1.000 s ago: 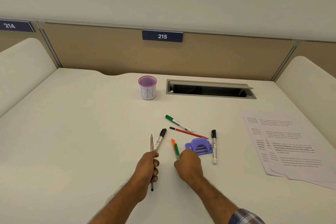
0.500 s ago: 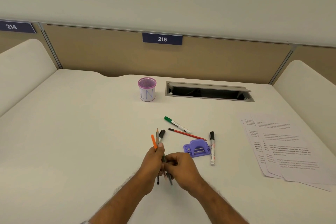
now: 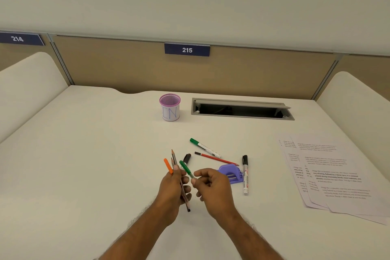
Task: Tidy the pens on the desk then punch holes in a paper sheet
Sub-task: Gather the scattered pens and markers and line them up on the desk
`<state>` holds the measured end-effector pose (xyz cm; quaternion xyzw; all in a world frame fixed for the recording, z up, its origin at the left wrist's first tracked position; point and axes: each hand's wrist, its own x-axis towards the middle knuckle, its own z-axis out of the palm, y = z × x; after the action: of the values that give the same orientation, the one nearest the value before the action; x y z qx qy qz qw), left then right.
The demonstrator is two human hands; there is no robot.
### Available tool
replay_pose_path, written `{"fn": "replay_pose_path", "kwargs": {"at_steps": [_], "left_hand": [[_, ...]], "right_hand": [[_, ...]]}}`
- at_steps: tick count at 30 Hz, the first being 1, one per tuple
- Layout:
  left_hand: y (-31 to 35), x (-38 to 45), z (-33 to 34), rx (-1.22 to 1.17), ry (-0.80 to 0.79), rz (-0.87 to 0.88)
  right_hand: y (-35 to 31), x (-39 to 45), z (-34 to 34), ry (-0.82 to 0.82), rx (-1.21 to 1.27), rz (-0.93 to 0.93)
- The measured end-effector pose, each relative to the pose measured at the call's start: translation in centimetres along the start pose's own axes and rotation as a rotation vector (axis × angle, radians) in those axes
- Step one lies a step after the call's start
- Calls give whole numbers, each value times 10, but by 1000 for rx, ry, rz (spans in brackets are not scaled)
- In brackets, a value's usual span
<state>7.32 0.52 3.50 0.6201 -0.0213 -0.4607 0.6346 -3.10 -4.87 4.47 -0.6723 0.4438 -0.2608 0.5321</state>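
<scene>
On a white surface (image 3: 88,154) in a numbered study booth, the left hand (image 3: 172,188) is gripping a bunch of pens (image 3: 175,167) at lower centre while the right hand (image 3: 213,186) is pinching a green pen (image 3: 186,169); the punch (image 3: 231,173) and papers (image 3: 337,177) are lying to the right.

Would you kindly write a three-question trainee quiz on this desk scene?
1. True or false: the pen cup already holds pens.
2. Which lies nearest the hole punch? A) black marker B) paper sheets C) cup
3. Fill in: the left hand grips a bundle including an ______ pen.

Key: 1 false, it looks empty. 2 A. 3 orange. The right hand pinches the green pen beside that bundle.
</scene>
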Motion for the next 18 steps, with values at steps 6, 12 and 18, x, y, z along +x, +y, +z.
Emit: {"fn": "replay_pose_path", "kwargs": {"at_steps": [6, 12, 18], "left_hand": [[2, -1, 4, -70, -46, -29], [7, -3, 11, -60, -20, 75], [26, 0, 10, -134, 21, 239]], "right_hand": [[-8, -1, 9, 86, 104, -6], [-10, -9, 24, -26, 98, -46], [-13, -1, 14, 75, 586, 254]]}}
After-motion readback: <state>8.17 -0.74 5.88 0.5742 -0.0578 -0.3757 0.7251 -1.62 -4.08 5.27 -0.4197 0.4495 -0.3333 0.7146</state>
